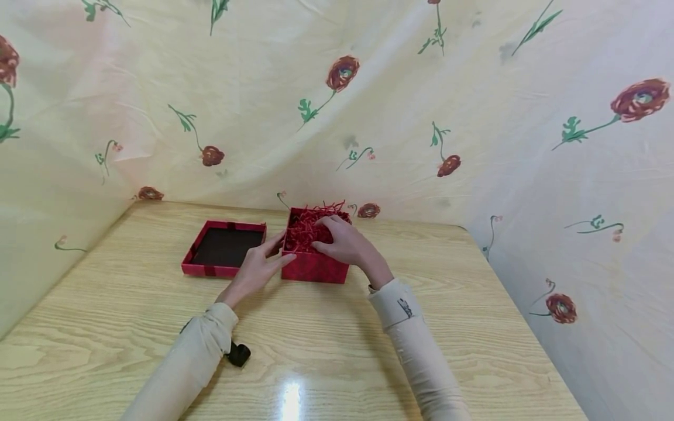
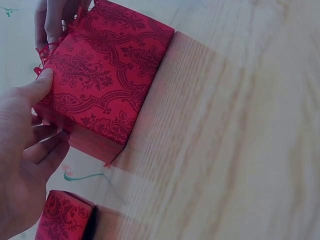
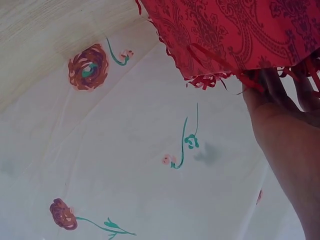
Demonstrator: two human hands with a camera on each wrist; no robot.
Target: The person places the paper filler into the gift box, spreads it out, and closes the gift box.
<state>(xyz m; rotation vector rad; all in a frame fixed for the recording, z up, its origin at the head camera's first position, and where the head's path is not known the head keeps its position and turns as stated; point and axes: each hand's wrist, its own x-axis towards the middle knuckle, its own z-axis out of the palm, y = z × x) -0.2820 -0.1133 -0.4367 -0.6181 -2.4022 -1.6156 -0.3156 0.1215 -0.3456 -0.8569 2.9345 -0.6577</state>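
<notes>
A red patterned gift box (image 1: pixel 315 268) stands upright on the table, its top uncovered. Red shredded paper (image 1: pixel 304 229) fills it, with strands rising past the rim. My left hand (image 1: pixel 256 270) holds the box's near left corner; the left wrist view shows the thumb on the front face and the fingers bent against the side. My right hand (image 1: pixel 342 241) reaches over the near rim into the shredded paper, thumb and fingers apart. In the right wrist view some of its fingers are hidden behind the box wall. To the left lies the box lid (image 1: pixel 210 270), dark inside up.
A small black object (image 1: pixel 239 355), its kind unclear, lies partly hidden by my left sleeve (image 1: pixel 184 362). Flower-printed sheeting (image 1: pixel 253 105) hangs behind and at both sides of the wooden table (image 1: pixel 295 345).
</notes>
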